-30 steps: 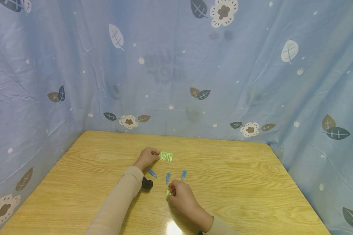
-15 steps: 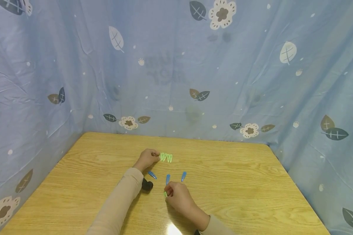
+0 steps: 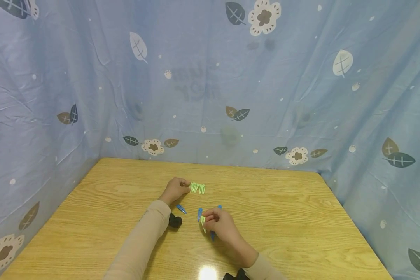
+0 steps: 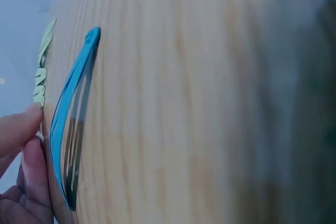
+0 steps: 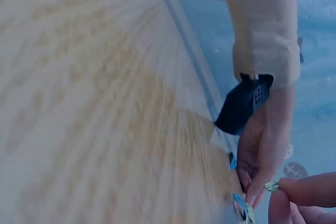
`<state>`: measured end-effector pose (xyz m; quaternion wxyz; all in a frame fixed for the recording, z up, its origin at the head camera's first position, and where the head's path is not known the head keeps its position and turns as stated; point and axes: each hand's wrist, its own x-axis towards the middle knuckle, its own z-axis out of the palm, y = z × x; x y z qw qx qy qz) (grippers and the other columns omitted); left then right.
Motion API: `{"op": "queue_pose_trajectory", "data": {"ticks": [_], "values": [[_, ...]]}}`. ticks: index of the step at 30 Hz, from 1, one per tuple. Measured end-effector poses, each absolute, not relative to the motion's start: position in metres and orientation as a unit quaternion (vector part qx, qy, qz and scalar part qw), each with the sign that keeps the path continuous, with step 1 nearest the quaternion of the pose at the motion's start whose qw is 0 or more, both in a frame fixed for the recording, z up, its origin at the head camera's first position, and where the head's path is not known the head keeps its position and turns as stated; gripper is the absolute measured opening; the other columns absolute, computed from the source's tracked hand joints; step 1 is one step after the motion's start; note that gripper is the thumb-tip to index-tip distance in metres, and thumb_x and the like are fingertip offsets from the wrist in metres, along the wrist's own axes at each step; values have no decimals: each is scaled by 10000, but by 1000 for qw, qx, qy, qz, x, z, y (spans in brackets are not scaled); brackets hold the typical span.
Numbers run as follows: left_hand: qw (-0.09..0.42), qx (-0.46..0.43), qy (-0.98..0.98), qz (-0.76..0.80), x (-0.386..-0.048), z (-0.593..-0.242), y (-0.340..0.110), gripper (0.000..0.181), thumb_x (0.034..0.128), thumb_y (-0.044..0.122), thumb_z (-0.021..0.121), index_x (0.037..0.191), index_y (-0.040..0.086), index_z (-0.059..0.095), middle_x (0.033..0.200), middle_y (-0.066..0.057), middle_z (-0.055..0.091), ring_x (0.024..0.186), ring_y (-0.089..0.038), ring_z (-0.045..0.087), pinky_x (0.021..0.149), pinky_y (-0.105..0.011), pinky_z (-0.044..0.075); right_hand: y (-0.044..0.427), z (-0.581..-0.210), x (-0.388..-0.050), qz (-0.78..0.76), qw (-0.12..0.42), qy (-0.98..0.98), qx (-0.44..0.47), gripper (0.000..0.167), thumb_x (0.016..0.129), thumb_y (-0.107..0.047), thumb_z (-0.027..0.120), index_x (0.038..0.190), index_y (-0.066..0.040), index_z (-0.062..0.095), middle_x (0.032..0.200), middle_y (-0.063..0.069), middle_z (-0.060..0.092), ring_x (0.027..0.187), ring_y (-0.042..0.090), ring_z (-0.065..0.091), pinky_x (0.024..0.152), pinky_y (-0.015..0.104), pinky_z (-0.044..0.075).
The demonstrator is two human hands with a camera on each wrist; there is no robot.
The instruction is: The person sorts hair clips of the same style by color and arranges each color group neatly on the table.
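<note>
Green row (image 3: 196, 188) seemingly unfinished, blue clips (image 3: 181, 209) lying loose; my right grip (image 3: 223, 225) is pinching a green clip (image 3: 203, 223); left grip's (image 3: 175, 189) hold unclear.

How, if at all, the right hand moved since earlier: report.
Yes: the right hand moved right and forward relative to the blue clip nearest its fingertips, in head view.

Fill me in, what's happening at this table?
A person is handling small hair clips on a wooden table. The right hand pinches a light-green clip. The left hand has its fingertips at the left end of a row of green clips; whether it grips the end one is unclear. One blue clip lies by the left wrist, and another close to the pinched clip.
</note>
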<state>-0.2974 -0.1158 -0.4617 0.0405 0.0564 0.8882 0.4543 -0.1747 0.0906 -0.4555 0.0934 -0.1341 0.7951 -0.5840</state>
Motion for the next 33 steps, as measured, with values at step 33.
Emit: {"op": "queue_pose_trajectory", "data": {"ticks": [33], "values": [[51, 45, 876, 478, -300, -464, -115, 268, 871, 89, 669, 1130, 20, 680, 1170, -149, 647, 1101, -334, 577, 922, -439, 496, 95, -445, -255, -623, 53, 780, 21, 265, 848, 30, 634, 1110, 63, 614, 930, 117, 574, 769, 177, 592, 733, 316, 564]]}}
